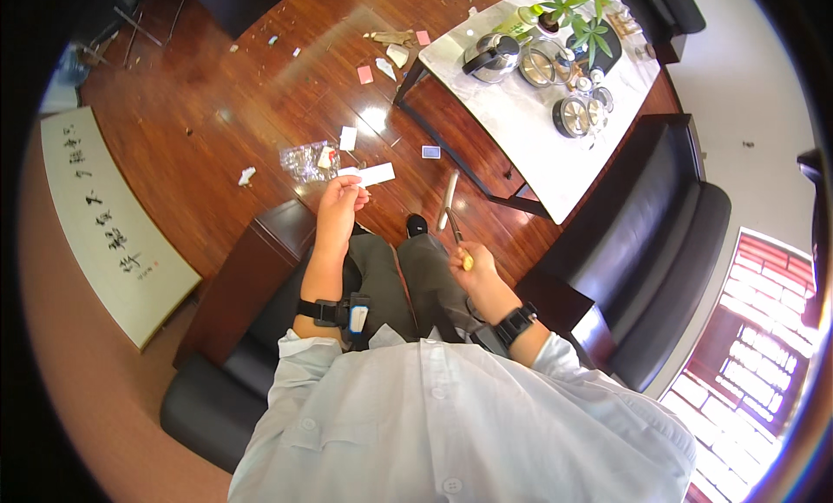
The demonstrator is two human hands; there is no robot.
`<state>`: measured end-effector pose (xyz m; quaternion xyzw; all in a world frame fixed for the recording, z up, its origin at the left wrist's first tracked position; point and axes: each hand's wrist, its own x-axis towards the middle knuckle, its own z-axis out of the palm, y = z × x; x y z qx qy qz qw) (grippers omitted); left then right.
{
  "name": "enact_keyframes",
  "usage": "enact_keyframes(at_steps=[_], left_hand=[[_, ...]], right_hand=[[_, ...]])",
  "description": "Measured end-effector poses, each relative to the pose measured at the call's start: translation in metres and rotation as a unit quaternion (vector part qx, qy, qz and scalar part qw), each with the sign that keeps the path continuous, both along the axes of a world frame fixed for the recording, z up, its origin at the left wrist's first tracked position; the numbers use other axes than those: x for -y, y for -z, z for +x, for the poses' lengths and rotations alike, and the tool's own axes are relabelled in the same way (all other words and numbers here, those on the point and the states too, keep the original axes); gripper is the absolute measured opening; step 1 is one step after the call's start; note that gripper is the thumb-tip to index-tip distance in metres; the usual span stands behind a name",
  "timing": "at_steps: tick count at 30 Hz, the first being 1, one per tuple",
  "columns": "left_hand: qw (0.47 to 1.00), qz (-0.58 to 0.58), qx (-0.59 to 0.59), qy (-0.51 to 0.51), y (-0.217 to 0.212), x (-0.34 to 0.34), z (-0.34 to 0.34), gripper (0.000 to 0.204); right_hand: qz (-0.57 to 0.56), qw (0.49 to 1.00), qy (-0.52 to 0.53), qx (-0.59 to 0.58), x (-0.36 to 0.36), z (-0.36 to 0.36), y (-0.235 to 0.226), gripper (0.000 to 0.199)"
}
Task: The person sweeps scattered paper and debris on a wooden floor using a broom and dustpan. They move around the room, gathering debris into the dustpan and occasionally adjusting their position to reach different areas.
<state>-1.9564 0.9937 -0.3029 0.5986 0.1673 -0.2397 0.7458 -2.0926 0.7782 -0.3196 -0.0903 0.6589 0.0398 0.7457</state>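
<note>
Crinkly wrapper on floor, 10 o'clock from left hand — fingers curled by white strip, can't tell if pinching it. Stick in right hand, fingers wrapped tight, aimed 11 o'clock at white bar — table 1 o'clock.

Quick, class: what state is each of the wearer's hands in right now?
Left hand: partly curled; whether it holds the white strip cannot be told.
Right hand: closed, holding the yellow-ended tool.
</note>
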Motion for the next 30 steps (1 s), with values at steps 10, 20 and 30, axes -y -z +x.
enact_keyframes(at_steps=[10,20,30], left_hand=[[0.995,0.08,0.046,0.034,-0.035,-0.105,0.043,0.015],[0.999,0.043,0.002,-0.016,-0.018,-0.135,0.028,0.016],[0.999,0.012,0.038,0.01,-0.018,-0.119,0.039,0.015]], right_hand=[[-0.118,0.94,-0.317,-0.052,-0.132,0.078,0.141,0.011],[-0.028,0.94,-0.325,0.102,-0.136,0.146,0.034,0.008],[0.005,0.996,-0.086,-0.018,-0.1,0.078,0.066,0.003]])
